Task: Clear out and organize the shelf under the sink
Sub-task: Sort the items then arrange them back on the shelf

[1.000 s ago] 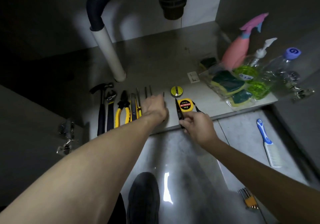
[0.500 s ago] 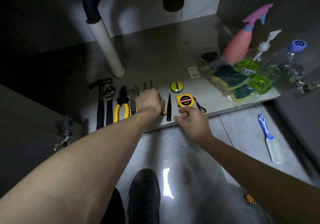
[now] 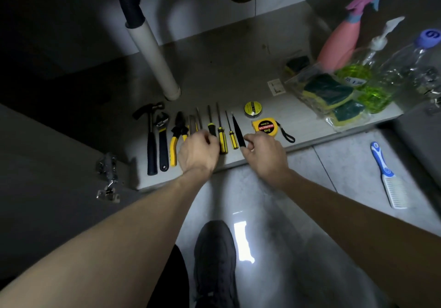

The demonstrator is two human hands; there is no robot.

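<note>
A: How does the shelf [image 3: 238, 69] under the sink look?

B: It is a pale grey board in dim light. Along its front edge lies a row of tools, all set parallel with handles toward the person: a hammer [image 3: 150, 140], an adjustable wrench [image 3: 162, 140], yellow-handled pliers [image 3: 177, 133], then several screwdrivers [image 3: 222, 136] with yellow and black handles, and a slim black tool [image 3: 238, 131].

A: And the hands?

B: The left hand [image 3: 198, 152] lies over the handles in the middle of the row, fingers curled down onto one of them; which tool it grips cannot be told. The right hand [image 3: 265, 155] pinches the near end of the slim black tool between thumb and forefinger.

A: What sits right of that?

B: A yellow tape measure [image 3: 265, 126] just beside the right hand, with a round yellow roll of tape [image 3: 253, 108] behind it. Further right, bagged sponges [image 3: 329, 97], a pink spray bottle [image 3: 341, 42], a green soap dispenser [image 3: 355, 73] and a clear bottle with a blue cap [image 3: 405, 59] crowd the right corner.

A: Any open room?

B: The shelf behind the row is bare back to the wall, apart from the white drain pipe [image 3: 152, 57] standing at the left rear. The handles reach close to the front edge. Below it, on the tiled floor [image 3: 346, 164], a blue and white brush [image 3: 389, 178] lies well apart from the tools.
</note>
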